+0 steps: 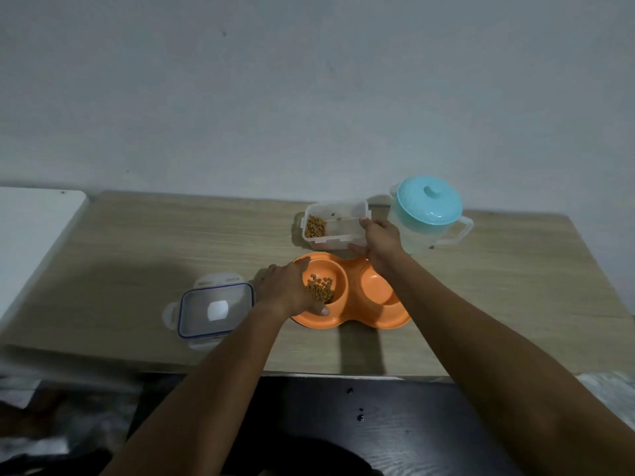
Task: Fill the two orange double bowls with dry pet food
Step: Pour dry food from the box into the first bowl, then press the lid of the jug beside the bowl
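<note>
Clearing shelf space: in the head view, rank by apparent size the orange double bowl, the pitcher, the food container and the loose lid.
1. orange double bowl
2. pitcher
3. loose lid and food container: too alike, and the lid lies nearer.

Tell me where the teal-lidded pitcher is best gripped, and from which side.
Grip the pitcher by its clear loop handle, coming from the right. The handle sticks out on that side, away from the right hand and the food container, and the pitcher stands upright.
</note>
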`<state>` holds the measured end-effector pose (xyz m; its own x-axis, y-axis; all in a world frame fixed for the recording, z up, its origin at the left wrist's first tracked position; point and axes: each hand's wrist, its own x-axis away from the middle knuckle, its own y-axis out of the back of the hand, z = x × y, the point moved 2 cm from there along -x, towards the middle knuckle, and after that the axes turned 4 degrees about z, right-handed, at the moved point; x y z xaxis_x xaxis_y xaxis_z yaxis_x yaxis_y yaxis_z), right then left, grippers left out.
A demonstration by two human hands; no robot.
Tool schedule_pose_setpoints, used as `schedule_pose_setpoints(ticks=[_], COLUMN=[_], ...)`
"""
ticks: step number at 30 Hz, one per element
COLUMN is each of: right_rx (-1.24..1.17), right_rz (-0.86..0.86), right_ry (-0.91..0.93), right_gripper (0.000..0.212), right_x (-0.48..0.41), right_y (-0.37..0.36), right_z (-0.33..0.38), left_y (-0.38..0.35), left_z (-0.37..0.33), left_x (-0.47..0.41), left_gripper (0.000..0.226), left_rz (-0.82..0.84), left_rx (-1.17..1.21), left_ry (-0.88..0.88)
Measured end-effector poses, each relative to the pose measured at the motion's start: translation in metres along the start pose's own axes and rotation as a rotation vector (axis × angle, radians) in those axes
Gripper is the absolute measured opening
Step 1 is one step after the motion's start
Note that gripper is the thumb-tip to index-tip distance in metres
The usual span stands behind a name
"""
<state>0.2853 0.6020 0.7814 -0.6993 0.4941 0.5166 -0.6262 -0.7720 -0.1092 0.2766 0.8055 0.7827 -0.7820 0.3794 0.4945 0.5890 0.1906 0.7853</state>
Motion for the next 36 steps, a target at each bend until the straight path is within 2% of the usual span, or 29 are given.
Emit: schedule_pose_setpoints(ticks=[6, 12, 13, 15, 17, 21, 25, 26, 28, 30, 32, 34, 36], right_rx=[-0.018, 0.103, 0.163, 0.298, 0.376, 0.369, 0.323, 0.363, 0.485, 0.569, 0.56, 0.517, 0.458], right_rz=[-0.006, -0.076, -0.089, -0.107, -0.116, -0.25, -0.521, -0.573, -0.608, -0.554, -0.464, -0.399, -0.315], right_ry=[-0.034, -0.012, 0.009, 0.082, 0.209, 0.566, 0.72, 0.708, 0.563, 0.376, 0.298, 0.298, 0.281], right_gripper=[0.037, 0.021, 0.024, 0.044, 0.05, 0.025, 0.019, 0.022, 0.032, 0.048, 0.063, 0.066, 0.057], right_x=[-0.016, -0.006, -0.001, 0.014, 0.033, 0.065, 0.068, 0.064, 0.046, 0.027, 0.017, 0.014, 0.014], right_y=[-0.01, -0.009, -0.008, -0.003, 0.003, 0.035, 0.072, 0.083, 0.102, 0.119, 0.127, 0.132, 0.134], right_z=[-0.012, -0.014, -0.014, -0.014, -0.012, 0.002, 0.036, 0.045, 0.057, 0.061, 0.061, 0.061, 0.059], left_y=[-0.001, 0.0, 0.0, 0.0, -0.001, -0.005, -0.013, -0.015, -0.018, -0.021, -0.025, -0.029, -0.031], left_z=[-0.001, -0.008, -0.01, -0.015, -0.02, -0.037, -0.053, -0.058, -0.065, -0.07, -0.072, -0.072, -0.072], left_x=[0.0, 0.001, 0.001, 0.004, 0.003, 0.006, 0.008, 0.008, 0.008, 0.008, 0.008, 0.007, 0.006], left_gripper=[0.125, 0.124, 0.124, 0.121, 0.116, 0.117, 0.101, 0.099, 0.095, 0.095, 0.098, 0.106, 0.113], left_rz=[0.007, 0.033, 0.035, 0.043, 0.05, 0.025, -0.001, 0.006, 0.006, -0.003, -0.02, -0.037, -0.043], left_rx=[-0.01, -0.018, -0.02, -0.006, 0.009, 0.083, 0.093, 0.092, 0.091, 0.113, 0.146, 0.179, 0.206], left_ry=[0.004, 0.0, 0.003, 0.021, 0.052, 0.105, 0.122, 0.128, 0.141, 0.158, 0.176, 0.188, 0.195])
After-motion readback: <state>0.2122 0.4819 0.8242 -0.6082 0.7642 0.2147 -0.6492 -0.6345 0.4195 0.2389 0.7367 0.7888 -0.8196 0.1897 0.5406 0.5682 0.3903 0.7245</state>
